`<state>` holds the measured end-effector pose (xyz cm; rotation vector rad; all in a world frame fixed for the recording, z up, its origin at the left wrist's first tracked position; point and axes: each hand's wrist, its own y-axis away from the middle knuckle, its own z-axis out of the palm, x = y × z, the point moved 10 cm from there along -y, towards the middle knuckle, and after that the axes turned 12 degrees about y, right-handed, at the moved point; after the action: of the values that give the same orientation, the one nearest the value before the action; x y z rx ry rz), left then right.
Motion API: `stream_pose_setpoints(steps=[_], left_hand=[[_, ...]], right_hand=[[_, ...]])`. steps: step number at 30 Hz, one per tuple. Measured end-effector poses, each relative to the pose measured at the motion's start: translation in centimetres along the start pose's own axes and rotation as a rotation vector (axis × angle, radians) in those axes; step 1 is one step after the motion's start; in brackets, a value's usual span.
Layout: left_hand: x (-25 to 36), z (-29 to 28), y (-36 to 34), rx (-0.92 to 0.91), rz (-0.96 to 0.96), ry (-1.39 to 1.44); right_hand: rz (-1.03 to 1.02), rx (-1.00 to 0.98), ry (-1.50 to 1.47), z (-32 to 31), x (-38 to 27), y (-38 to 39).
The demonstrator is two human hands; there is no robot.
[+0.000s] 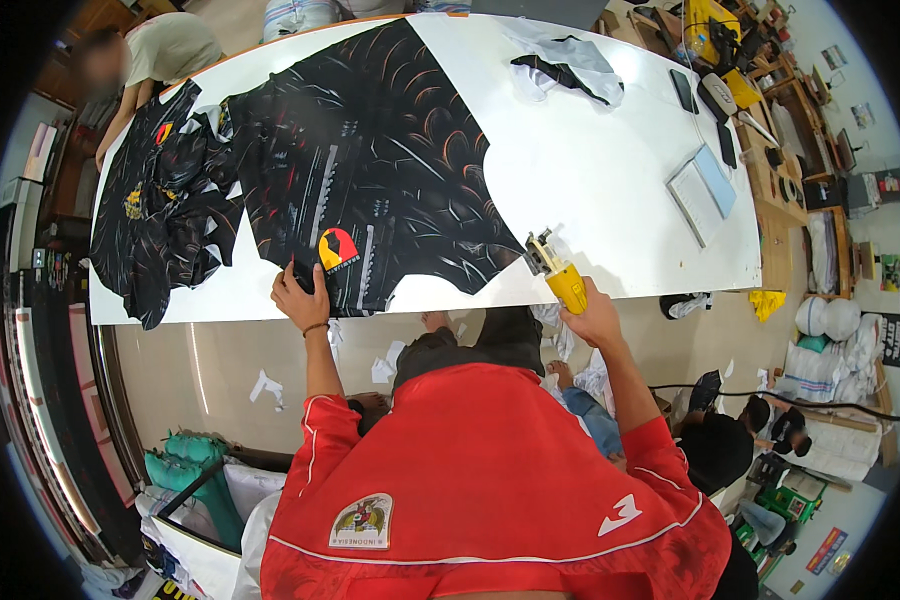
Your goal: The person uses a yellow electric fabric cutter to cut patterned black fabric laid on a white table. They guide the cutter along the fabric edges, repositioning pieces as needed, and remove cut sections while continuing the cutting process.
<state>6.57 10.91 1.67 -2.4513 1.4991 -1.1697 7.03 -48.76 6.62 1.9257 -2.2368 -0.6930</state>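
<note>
A person's left hand [302, 300], with forearm angled forward, rests its partly spread fingers on the near edge of a black patterned fabric panel [420, 170], which lies on a white table [630, 190]. The right hand [594, 316], elbow bent outward, wraps around a yellow handheld fabric cutter [567, 284], its metal head at the panel's right corner.

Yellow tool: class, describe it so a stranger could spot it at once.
Start at the white table, then the large black fabric. Beside the fabric's lower right corner, the right hand grips the yellow tool. Its yellow body and metal head stand out from both.
</note>
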Motion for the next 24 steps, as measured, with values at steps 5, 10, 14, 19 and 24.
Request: stream_pose_setpoints(steps=[5, 10, 14, 19, 24], left_hand=[[0.2, -0.1, 0.1, 0.021, -0.016, -0.008], [0.4, -0.2, 0.1, 0.023, -0.019, -0.004], [0.4, -0.2, 0.1, 0.028, -0.028, -0.008], [0.5, -0.3, 0.1, 0.044, -0.03, -0.009], [0.5, -0.5, 0.1, 0.066, -0.016, -0.01]], right_hand=[[0.005, -0.025, 0.028, -0.2, -0.2, -0.6], [-0.004, -0.038, 0.032, -0.6, -0.7, -1.2], [0.002, -0.034, 0.048, -1.0, -1.6, -1.6], [-0.008, -0.038, 0.014, -0.8, -2.4, -2.7], [-0.013, -0.015, 0.043, -1.1, -3.8, -3.7]])
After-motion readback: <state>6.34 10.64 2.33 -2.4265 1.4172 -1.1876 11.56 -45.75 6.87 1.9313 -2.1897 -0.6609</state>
